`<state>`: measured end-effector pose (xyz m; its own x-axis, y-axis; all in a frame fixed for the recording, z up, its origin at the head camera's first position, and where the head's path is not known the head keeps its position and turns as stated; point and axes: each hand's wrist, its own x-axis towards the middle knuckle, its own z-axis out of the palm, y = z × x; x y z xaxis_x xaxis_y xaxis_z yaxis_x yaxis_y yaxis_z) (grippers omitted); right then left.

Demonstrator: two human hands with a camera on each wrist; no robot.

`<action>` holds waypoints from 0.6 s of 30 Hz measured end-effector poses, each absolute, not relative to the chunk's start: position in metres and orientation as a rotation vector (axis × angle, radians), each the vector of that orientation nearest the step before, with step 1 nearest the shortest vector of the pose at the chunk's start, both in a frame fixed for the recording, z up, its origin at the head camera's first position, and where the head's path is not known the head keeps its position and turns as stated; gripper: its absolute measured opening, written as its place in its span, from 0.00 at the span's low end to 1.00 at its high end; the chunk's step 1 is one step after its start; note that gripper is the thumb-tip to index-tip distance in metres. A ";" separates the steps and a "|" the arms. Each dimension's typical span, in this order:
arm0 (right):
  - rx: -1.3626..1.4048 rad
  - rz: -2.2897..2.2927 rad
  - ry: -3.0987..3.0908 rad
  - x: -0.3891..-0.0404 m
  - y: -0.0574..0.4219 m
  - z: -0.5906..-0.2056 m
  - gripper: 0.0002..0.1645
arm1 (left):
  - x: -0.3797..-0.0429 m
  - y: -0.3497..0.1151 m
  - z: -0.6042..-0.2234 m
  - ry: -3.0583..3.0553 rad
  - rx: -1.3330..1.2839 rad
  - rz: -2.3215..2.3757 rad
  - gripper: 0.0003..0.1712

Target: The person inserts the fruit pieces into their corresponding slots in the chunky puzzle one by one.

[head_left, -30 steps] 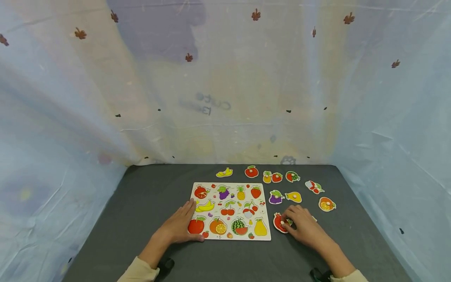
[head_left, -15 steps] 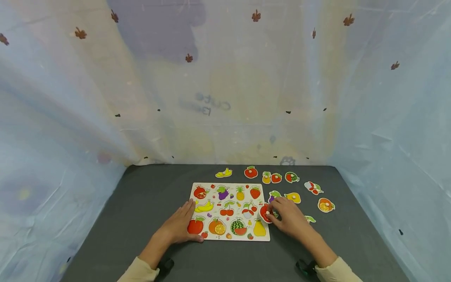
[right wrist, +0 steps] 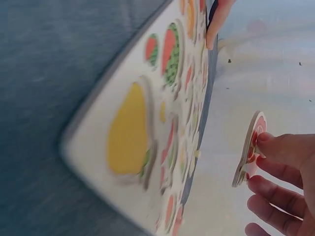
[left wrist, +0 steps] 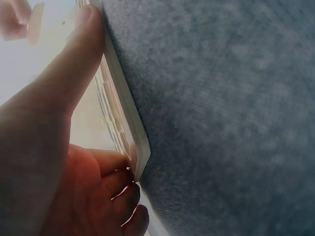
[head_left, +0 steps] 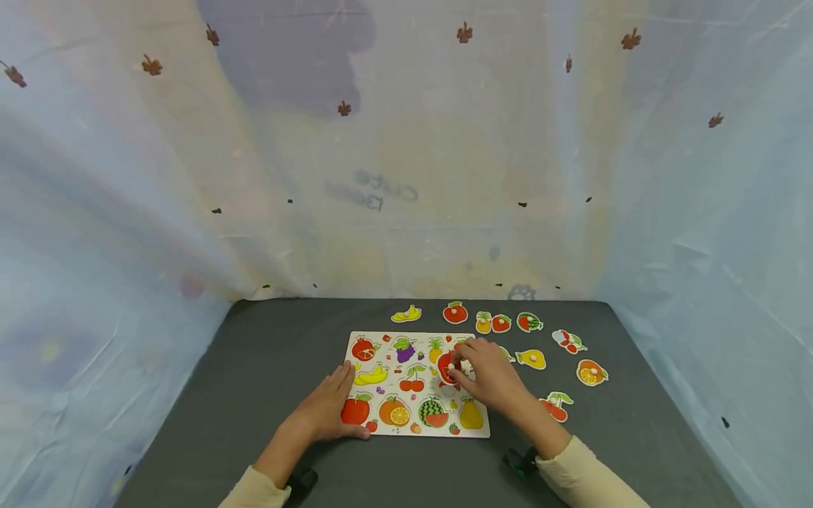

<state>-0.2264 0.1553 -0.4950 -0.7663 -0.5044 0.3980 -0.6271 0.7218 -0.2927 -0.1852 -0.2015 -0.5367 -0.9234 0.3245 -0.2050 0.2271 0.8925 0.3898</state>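
Head view: right fingers above board; left fingers at its edge.

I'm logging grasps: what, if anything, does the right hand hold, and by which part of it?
The right hand holds a red fruit piece above the board, apparently by the small knob on its printed face.

The board lies on the desk. The left hand rests on the board's left edge; the right hand holds the pomegranate piece above the right half. Row behind the board, left to right, extending past its right edge: banana piece, apple piece, pineapple piece, strawberry piece, watermelon piece. Right of the board: pear piece, orange piece farther right, cherry piece in front.
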 end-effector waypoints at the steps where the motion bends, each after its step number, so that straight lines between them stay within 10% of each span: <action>1: 0.892 0.609 -2.639 -0.228 0.152 -0.494 0.13 | -0.185 -0.202 -0.537 2.794 0.417 0.530 0.80; 18: 1.004 0.606 -2.659 -0.264 0.092 -0.496 0.10 | -0.183 -0.200 -0.533 2.780 0.391 0.551 0.80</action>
